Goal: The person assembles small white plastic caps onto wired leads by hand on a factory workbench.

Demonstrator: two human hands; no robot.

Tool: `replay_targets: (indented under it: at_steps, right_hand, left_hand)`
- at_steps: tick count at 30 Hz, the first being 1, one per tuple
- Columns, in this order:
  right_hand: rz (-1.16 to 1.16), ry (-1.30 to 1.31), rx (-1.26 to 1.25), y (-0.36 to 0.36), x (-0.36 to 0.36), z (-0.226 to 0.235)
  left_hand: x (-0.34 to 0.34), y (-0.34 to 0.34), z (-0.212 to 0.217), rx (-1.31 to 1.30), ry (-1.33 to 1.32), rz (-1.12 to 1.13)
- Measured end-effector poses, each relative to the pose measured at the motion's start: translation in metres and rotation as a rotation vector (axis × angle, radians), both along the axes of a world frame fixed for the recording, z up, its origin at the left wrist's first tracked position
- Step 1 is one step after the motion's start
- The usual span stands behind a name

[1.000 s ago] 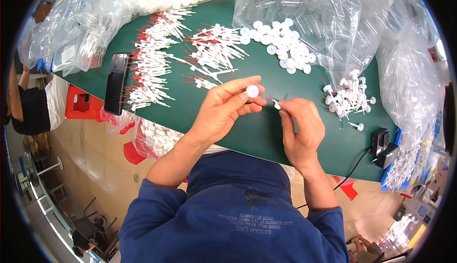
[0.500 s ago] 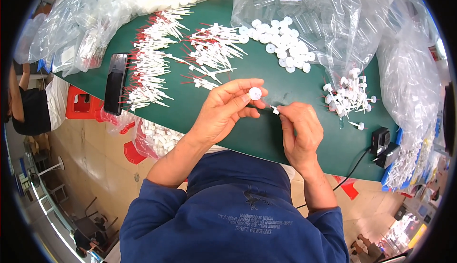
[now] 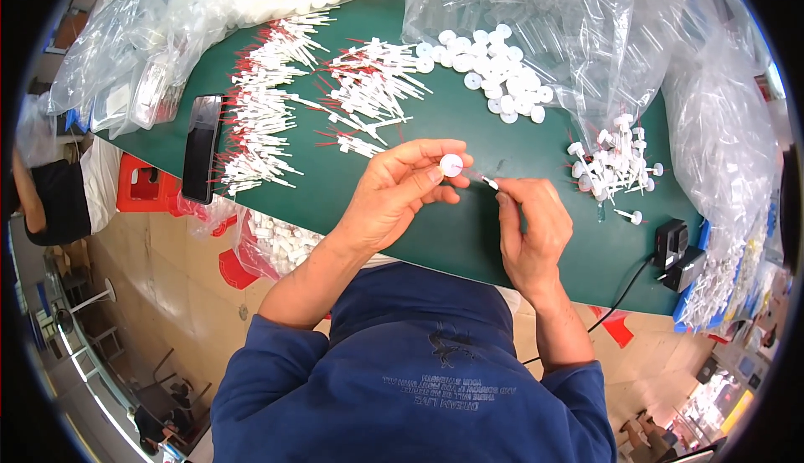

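My left hand (image 3: 394,191) pinches a small white round disc (image 3: 450,166) between thumb and forefinger, with its other fingers loosely curled. A pinkish-red spot shows at the disc's middle. Just to the right, my right hand (image 3: 536,224) grips a thin white plastic connector (image 3: 491,184) at its fingertips, pointing toward the disc. Faint thin wires seem to lie between the two; whether they pass through the disc I cannot tell. Beyond my hands lie a pile of white discs (image 3: 507,78) and a pile of white connectors with red wires (image 3: 377,82).
A long row of wired connectors (image 3: 261,111) lies left, beside a black phone (image 3: 203,149). Disc-topped pieces (image 3: 615,162) are heaped right, near black adapters (image 3: 674,254). Clear plastic bags (image 3: 544,11) line the green table's (image 3: 452,266) far side. A red stool (image 3: 144,182) stands left.
My right hand has shifted slightly right, and the connector's tip has risen and turned toward the disc. A pinkish spot now shows on the disc. My left hand has barely moved.
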State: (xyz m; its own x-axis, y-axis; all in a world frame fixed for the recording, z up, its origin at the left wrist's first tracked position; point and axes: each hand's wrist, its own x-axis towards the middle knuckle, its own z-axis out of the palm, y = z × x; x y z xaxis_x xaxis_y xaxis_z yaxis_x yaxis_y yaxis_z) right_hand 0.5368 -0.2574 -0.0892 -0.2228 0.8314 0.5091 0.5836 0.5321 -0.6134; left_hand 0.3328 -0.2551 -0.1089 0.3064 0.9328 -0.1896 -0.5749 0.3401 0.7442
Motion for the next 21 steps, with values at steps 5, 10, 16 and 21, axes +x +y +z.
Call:
replay_targets:
  at_steps: [5,10,16,21]
  right_hand:
    - [-0.004,-0.041,0.038,0.000,0.002,-0.001]
    - [0.009,-0.073,0.030,-0.001,0.004,0.006]
    - [0.045,-0.052,-0.013,-0.001,-0.002,0.004]
    - [0.041,-0.058,-0.059,-0.001,-0.003,0.001]
  left_hand:
    - [0.002,0.000,-0.002,0.028,0.038,0.014]
    - [0.005,0.001,-0.002,0.178,0.271,0.033]
    - [0.009,0.000,-0.003,0.170,0.247,-0.063]
    - [0.010,0.002,-0.004,0.132,0.188,-0.084]
